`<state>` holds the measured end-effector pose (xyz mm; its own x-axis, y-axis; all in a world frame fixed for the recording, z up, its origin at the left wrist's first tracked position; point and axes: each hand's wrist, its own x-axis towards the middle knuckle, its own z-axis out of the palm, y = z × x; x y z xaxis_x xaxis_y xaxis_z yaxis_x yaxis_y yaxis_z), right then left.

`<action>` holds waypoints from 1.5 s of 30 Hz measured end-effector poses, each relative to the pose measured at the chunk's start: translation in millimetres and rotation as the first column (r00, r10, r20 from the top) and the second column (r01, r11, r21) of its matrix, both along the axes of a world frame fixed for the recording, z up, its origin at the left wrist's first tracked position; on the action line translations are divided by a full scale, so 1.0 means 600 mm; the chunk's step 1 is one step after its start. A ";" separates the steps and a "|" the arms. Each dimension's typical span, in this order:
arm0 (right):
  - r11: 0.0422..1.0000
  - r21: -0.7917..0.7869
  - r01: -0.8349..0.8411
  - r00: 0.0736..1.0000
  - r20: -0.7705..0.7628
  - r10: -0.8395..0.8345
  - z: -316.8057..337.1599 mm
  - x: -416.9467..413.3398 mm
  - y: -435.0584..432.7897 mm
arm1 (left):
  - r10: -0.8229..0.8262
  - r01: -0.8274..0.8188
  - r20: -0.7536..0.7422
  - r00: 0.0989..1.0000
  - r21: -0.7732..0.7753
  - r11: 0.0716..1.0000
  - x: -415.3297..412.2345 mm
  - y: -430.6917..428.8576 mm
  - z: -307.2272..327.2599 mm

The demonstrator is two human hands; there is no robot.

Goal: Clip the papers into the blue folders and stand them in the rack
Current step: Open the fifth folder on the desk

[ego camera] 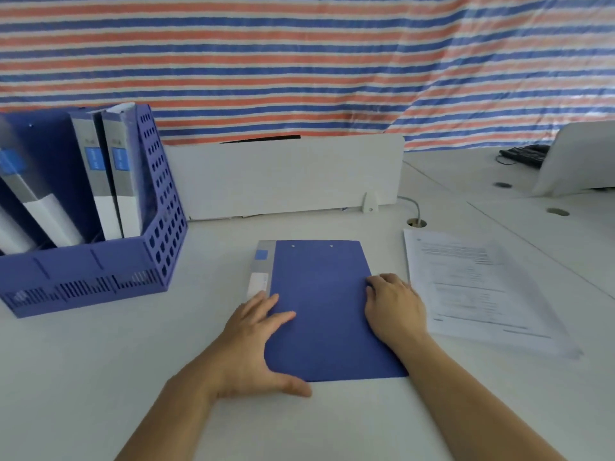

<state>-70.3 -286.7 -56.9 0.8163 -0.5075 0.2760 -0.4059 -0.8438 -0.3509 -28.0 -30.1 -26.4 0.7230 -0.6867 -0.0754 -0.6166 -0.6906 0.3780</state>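
Closed blue folder (319, 311) flat before me, long axis running away, spine left; my left hand (256, 337) presses open-fingered by the spine, right hand (394, 306) curls round the free edge, papers (476, 281) just beyond.

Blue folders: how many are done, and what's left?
Several folders stand in the rack. One closed folder lies on the desk, left hand flat on it, right hand curled at its edge. The papers beside it await clipping, then racking.
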 end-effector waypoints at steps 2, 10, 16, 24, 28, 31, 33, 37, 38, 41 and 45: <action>0.999 0.045 0.014 1.000 0.020 -0.015 0.002 -0.002 -0.002 | 0.017 -0.017 0.031 0.999 0.014 1.000 0.001 -0.002 -0.004; 0.947 0.321 0.024 0.983 0.163 -0.080 0.020 -0.022 0.004 | 0.180 -0.147 0.185 0.966 -0.180 0.973 0.021 -0.028 -0.027; 0.825 0.554 -0.112 0.951 0.300 -0.072 0.038 -0.032 0.022 | 0.316 -0.171 0.203 0.927 -0.522 0.836 0.034 -0.024 -0.032; 0.988 0.000 -0.153 0.979 -0.139 0.152 -0.004 -0.022 0.015 | 0.557 -0.451 -0.179 0.811 -0.798 0.399 0.021 -0.013 -0.002; 0.993 -0.047 -0.108 0.975 -0.198 0.097 -0.003 -0.020 0.007 | 0.559 -0.654 -0.393 0.730 -0.640 0.404 0.022 0.012 0.012; 0.990 -0.058 -0.131 0.974 -0.195 0.117 0.004 -0.023 0.005 | 0.495 -0.712 -0.516 0.699 -0.441 0.546 0.001 0.033 0.025; 0.988 -0.033 -0.150 0.974 -0.174 0.142 0.010 -0.024 0.009 | 0.492 -0.677 -0.527 0.693 -0.242 0.695 -0.018 0.048 0.038; 0.982 -0.022 -0.188 0.967 -0.177 0.181 0.011 -0.023 0.016 | 0.430 -0.485 -0.298 0.852 -0.142 0.863 -0.045 0.047 0.071; 0.981 -0.029 -0.192 0.967 -0.178 0.184 0.012 -0.024 0.018 | 0.380 -0.435 -0.243 0.893 -0.242 0.867 -0.045 0.037 0.076; 0.981 -0.047 -0.186 0.970 -0.165 0.176 0.015 -0.028 0.021 | 0.280 -0.260 -0.033 0.959 -0.484 0.835 -0.018 -0.010 0.071; 0.982 -0.054 -0.183 0.974 -0.144 0.174 0.010 -0.033 0.023 | 0.153 -0.102 0.160 0.975 -0.290 0.952 0.053 -0.068 0.040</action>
